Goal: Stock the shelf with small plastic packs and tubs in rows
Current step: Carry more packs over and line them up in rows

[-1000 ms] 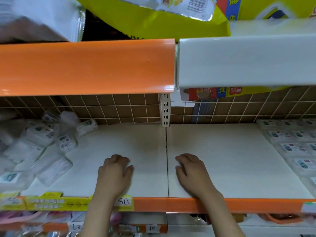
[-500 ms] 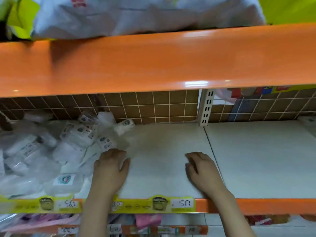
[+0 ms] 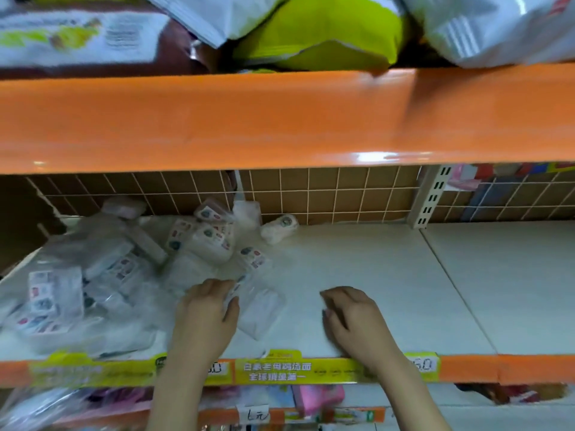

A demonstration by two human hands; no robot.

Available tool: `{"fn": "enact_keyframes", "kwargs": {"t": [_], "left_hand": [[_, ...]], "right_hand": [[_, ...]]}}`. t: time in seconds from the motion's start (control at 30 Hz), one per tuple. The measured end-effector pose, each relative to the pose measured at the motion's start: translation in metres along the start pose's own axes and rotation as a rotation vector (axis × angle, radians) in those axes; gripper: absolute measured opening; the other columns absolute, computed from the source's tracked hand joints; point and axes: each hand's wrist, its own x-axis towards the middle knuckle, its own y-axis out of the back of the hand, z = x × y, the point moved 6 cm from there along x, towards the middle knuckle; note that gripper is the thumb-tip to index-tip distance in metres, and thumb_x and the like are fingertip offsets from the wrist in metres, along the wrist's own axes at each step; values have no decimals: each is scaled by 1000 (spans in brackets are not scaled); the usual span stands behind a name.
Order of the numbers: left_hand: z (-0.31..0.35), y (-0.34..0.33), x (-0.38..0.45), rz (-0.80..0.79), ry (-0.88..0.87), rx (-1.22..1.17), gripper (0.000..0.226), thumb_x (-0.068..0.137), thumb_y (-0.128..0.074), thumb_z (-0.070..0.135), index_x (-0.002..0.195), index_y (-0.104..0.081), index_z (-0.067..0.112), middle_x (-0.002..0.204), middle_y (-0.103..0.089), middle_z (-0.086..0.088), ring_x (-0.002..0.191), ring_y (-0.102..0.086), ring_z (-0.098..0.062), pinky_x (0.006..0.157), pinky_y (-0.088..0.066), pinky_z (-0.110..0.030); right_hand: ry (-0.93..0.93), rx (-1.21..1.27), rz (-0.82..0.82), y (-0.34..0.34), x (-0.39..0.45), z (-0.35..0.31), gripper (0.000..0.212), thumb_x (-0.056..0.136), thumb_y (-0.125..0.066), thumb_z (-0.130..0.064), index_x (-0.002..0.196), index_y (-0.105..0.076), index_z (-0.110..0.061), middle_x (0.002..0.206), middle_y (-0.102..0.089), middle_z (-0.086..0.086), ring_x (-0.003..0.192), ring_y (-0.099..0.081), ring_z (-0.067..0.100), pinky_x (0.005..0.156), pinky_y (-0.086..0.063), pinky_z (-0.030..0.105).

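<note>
Head view is showing you the white shelf (image 3: 357, 275) running across the frame, with an orange shelf edge (image 3: 217, 119) hanging above it and a brown wire grid (image 3: 326, 194) standing at its back. Your heap of small plastic packs (image 3: 102, 275) is lying jumbled on the left part of the shelf, not in rows, and one rolled pack (image 3: 278, 227) is sitting apart near the grid. Yellow price strip (image 3: 295, 370) is running along the front lip. Your left hand (image 3: 207, 312) is reaching into the heap's right edge, its fingers (image 3: 217, 284) curling over a clear flat pack (image 3: 258, 306); whether they are gripping it, you cannot tell. Your right hand (image 3: 351, 318) is resting on bare shelf, well apart from the packs, fingers (image 3: 333, 295) loosely curled and holding nothing.
</note>
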Motion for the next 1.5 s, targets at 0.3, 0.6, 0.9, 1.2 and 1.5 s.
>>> {"fn": "enact_keyframes", "kwargs": {"t": [0.3,0.6,0.9,1.2,1.5], "left_hand": [[9,3,-6,-43,63,6,32,76,-54,27,96,-71,10,88,-68,-10,78,-63,-36,65,-55,-44],[-20,17,0,-15,72,14,42,80,-45,36,99,-70,8,95,-68,-11,83,-64,-36,67,-55,-46],[-61,63,10,180,25,-99,39,85,-48,31,105,-67,2,96,-66,-17,86,-63,-38,75,-52,-44],[-102,75,8,204,-20,-140,46,85,-42,34,108,-66,3,101,-67,-15,92,-63,-36,81,-52,-43],[-92,65,25,127,-54,-157,49,84,-39,37,113,-63,5,103,-64,-16,93,-60,-38,81,-52,-47]], "right_hand": [[9,-9,-15,-4,3,1,43,82,-42,-31,111,-67,-14,107,-68,3,97,-61,26,87,-46,32],[15,16,-37,-16,18,-12,55,80,-31,-41,117,-64,-16,114,-65,1,106,-58,24,92,-44,31],[137,102,-117,-30,48,-83,58,78,-43,-20,136,-48,-16,138,-45,3,129,-38,17,104,-18,7],[311,-170,-473,-68,85,-124,82,69,-44,-32,148,-23,-30,158,-10,-3,145,-1,13,117,-3,32],[288,-140,-304,-59,90,-124,40,80,-56,-21,120,-59,-19,123,-59,-1,116,-52,20,91,-44,32]]}}
